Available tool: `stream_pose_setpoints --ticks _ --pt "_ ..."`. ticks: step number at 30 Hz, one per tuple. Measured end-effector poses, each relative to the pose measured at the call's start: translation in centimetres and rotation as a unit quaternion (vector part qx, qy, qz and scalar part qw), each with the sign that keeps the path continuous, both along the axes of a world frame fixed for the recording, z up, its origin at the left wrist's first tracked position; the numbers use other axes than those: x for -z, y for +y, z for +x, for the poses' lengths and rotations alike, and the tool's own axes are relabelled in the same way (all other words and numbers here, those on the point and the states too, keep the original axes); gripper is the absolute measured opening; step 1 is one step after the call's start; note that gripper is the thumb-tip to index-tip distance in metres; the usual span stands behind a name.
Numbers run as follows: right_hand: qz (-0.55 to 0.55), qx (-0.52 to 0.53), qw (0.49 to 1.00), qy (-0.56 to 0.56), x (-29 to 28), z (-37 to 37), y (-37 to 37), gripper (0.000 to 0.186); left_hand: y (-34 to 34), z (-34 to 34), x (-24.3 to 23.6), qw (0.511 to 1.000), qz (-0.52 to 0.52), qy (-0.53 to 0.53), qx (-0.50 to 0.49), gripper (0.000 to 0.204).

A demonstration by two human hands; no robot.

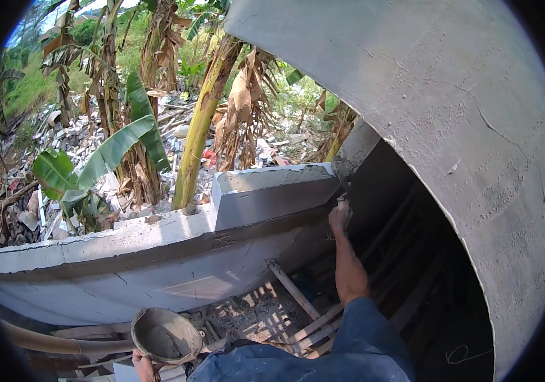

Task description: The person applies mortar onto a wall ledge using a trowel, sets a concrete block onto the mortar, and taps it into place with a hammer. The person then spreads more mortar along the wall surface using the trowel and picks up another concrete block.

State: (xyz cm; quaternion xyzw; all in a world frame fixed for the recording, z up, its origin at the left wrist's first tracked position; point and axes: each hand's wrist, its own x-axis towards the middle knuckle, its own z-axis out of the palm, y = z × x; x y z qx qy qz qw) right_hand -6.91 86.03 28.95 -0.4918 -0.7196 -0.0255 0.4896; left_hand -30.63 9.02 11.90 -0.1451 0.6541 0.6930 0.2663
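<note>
My right hand [340, 215] is closed round the handle of a trowel [342, 176], its arm stretched out ahead. The blade is at the right end of a pale grey block [272, 202], close to the corner; whether it touches is too small to tell. Rough grey mortar [285, 176] covers the block's top. The block stands upright on a low wall [151, 234]. At the lower left my left hand [143, 366] grips the rim of a round, mortar-stained bowl [189, 337], with some wet grey mortar [165, 340] inside.
A large grey slab with a curved-looking edge [451, 121] overhangs on the right, with dark space beneath. Wooden planks [294, 290] lie below the wall. A pole [49, 340] runs at lower left. Beyond the wall are banana plants [205, 121] and rubble [177, 130].
</note>
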Motion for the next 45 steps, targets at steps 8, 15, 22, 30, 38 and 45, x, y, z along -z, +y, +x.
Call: stream_pose_setpoints --ticks 8,15,22,30,38,45 --pt "-0.002 -0.114 0.991 -0.074 -4.3 2.9 -7.8 0.027 1.7 -0.4 0.0 1.0 0.019 0.002 0.007 0.022" --pt "-0.25 -0.238 0.933 -0.101 -5.5 0.9 -22.8 0.021 5.1 -0.8 -3.7 0.996 0.07 -0.021 0.056 0.017" --pt "-0.515 -0.471 0.715 0.038 -3.1 -4.4 -36.8 0.018 9.4 -2.9 -10.8 0.986 0.071 0.001 0.152 0.016" --pt "-0.09 -0.472 0.74 -0.471 2.4 -8.4 -39.8 0.039 9.6 -5.1 -16.0 0.958 0.025 0.086 0.271 0.018" --pt "-0.046 -0.457 0.74 -0.49 10.0 -10.6 -40.4 0.04 10.8 -6.5 -17.3 0.928 0.005 0.151 0.341 0.018" --pt "-0.255 -0.587 0.711 -0.291 11.3 -10.6 -48.1 0.022 11.1 -6.0 -17.1 0.935 -0.03 0.131 0.327 0.022"
